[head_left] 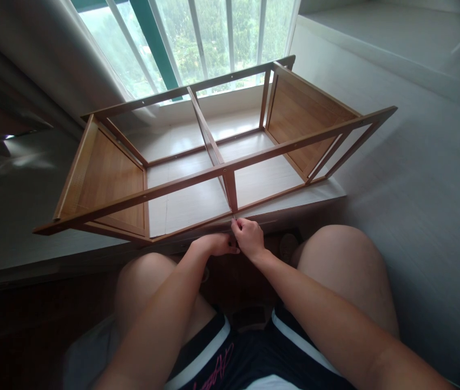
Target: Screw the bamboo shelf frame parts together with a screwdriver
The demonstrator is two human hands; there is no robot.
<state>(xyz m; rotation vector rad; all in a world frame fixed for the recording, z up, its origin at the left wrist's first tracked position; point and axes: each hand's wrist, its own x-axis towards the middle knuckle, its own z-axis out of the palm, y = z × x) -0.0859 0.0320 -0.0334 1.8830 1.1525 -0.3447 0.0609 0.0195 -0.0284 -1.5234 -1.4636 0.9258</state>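
Note:
A wooden furniture frame [224, 171] with two panelled ends and a middle divider lies in front of me on a pale ledge. My right hand [251, 236] pinches its thumb and finger together at the near lower rail, just below the foot of the divider. A thin bit of something shows at the fingertips, too small to name. Just left of it and slightly lower, my left hand [221, 245] has its fingers curled in, close to the right hand. What the left fingers hold, if anything, is hidden.
The pale ledge [181, 200] runs beneath the frame, below a barred window [214, 43]. A grey curtain [59, 49] hangs at the left. A light wall [425, 162] stands close on the right. My bare knees [343, 260] flank both hands.

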